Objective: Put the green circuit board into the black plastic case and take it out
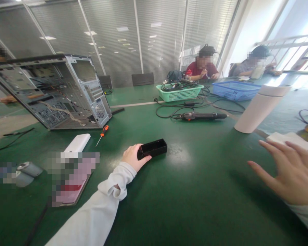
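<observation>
My left hand (pixel 133 156) grips the left end of a small black open-topped box (pixel 155 150) on the green table (pixel 169 205). The thumb lies along the near side of the box, and the other fingers are partly hidden behind it. At the right, my right hand (pixel 290 167) hovers over the table with its fingers spread and nothing in them. Just beyond it lies a white tissue (pixel 292 139). Left of my left hand are a pinkish phone (pixel 78 181), a white power bank (pixel 78 143) and an orange-handled screwdriver (pixel 102 133).
An opened computer case (pixel 66 92) stands at the back left. Farther back are an electric screwdriver (pixel 202 116), a green basket (pixel 181 95) of cables and a blue basket (pixel 236 90). A white tumbler (pixel 259 109) stands at the right. Two people sit across the table.
</observation>
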